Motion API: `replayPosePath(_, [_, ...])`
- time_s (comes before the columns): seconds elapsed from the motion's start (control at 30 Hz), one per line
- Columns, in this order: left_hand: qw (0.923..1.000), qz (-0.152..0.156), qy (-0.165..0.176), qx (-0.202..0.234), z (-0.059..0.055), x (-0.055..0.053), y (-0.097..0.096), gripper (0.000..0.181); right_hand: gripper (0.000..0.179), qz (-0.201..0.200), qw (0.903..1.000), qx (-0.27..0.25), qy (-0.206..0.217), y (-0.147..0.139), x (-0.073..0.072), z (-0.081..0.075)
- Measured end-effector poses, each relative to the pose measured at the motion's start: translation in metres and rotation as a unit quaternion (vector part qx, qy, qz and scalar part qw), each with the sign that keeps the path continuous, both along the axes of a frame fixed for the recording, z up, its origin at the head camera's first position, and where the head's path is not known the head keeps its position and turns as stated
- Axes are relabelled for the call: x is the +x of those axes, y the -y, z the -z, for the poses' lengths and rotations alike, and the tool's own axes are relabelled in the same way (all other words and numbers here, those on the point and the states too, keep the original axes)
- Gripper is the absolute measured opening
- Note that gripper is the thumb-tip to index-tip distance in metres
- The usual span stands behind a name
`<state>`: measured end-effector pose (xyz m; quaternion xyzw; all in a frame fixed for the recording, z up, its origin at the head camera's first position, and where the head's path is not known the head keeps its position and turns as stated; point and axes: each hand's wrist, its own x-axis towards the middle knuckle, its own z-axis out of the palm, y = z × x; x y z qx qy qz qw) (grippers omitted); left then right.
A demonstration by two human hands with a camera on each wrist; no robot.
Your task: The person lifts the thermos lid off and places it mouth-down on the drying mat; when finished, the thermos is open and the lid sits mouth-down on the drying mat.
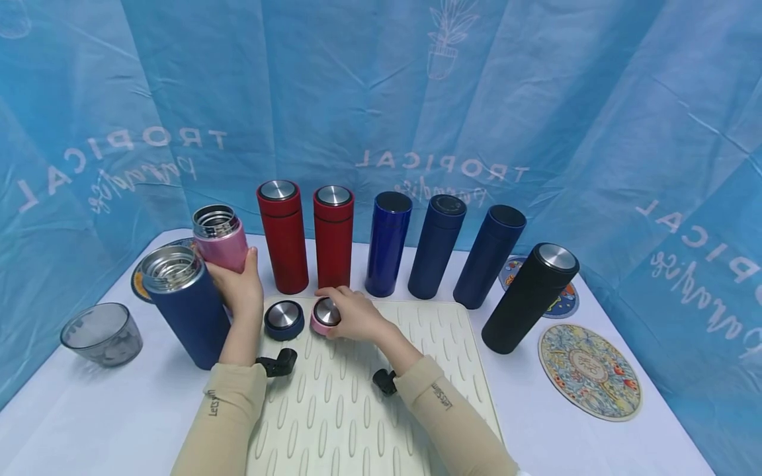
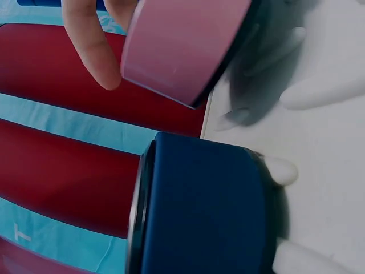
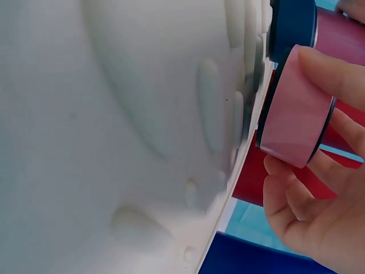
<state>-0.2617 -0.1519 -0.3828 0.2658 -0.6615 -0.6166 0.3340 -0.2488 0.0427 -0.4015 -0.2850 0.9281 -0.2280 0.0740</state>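
Note:
My left hand (image 1: 243, 291) grips a pink thermos bottle (image 1: 223, 251) with no lid on, its steel mouth facing up, at the left behind a wide navy thermos (image 1: 192, 317). That navy thermos is lidless too and stands next to my left wrist. Over the far edge of the pale mat, my right hand (image 1: 360, 316) pinches a pink lid (image 1: 325, 312) with a steel top. In the right wrist view the thumb and fingers sit around the pink lid (image 3: 299, 108), tilted just off the mat. A navy lid (image 1: 284, 318) lies on the mat left of it.
Two red thermoses (image 1: 333, 238) stand behind the mat (image 1: 333, 410). Further right come several blue thermoses (image 1: 437, 248) and a black one (image 1: 526, 297). A grey glass bowl (image 1: 104, 337) is at the left, a round patterned coaster (image 1: 591, 371) at the right.

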Motion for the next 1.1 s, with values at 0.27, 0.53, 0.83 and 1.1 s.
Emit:
replayPosePath(0.27, [1.0000, 0.001, 0.009, 0.000, -0.001, 0.000, 0.000, 0.092, 0.074, -0.002, 0.9996, 0.026, 0.008, 0.007, -0.001, -0.001])
replayPosePath(0.53, [1.0000, 0.001, 0.007, 0.001, 0.000, 0.001, 0.000, 0.093, 0.075, -0.001, 0.9988, 0.048, -0.001, 0.010, -0.001, 0.000])
replayPosePath(0.83, [1.0000, 0.004, 0.008, 0.001, -0.001, 0.002, 0.000, 0.092, 0.081, 0.010, 0.9990, 0.035, 0.028, 0.010, 0.000, 0.002])
replayPosePath(1.1, [0.9999, 0.007, 0.015, 0.003, -0.001, 0.002, 0.000, 0.092, 0.076, 0.026, 0.9963, -0.053, 0.063, -0.004, 0.003, 0.000])
